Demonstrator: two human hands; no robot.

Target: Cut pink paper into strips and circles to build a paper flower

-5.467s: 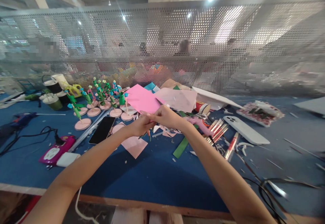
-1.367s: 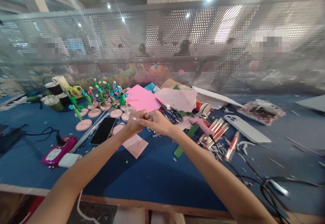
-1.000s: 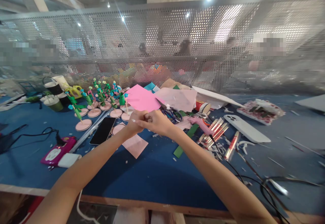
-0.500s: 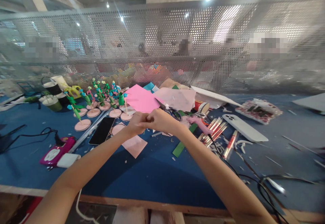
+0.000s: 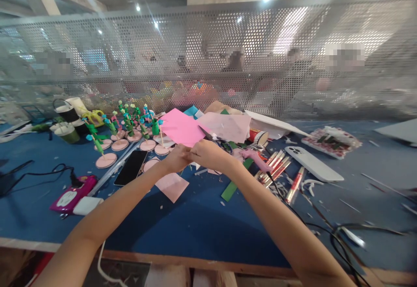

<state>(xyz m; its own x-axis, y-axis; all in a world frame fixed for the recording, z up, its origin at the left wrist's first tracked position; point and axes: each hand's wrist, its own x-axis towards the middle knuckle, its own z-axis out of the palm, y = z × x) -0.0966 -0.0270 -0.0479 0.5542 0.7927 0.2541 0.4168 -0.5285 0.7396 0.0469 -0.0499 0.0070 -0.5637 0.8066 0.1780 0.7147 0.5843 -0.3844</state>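
Observation:
My left hand (image 5: 177, 157) and my right hand (image 5: 206, 153) meet over the middle of the blue table (image 5: 195, 226). Both are closed, fingertips pressed together, around something small that my fingers hide. A bit of white shows just under the right hand, too small to name. Beyond the hands lies a bright pink sheet (image 5: 181, 127), with a paler pink sheet (image 5: 228, 126) beside it. Below the left hand rests a light pink piece (image 5: 173, 186). Small green and blue paper-like flowers (image 5: 128, 120) stand on round pink bases (image 5: 106, 160) to the left.
A black phone (image 5: 130, 168) and a magenta power socket (image 5: 74, 195) lie to the left. On the right are a pink glue gun (image 5: 257, 159), red-and-white sticks (image 5: 275, 165), a white phone (image 5: 314, 164) and black cables (image 5: 335, 235). A perforated metal screen (image 5: 208, 61) closes the back.
Both hands stay together in nearly the same place, with the fingers and wrists slightly turned. A little white now shows below the right hand. The things on the table have not moved.

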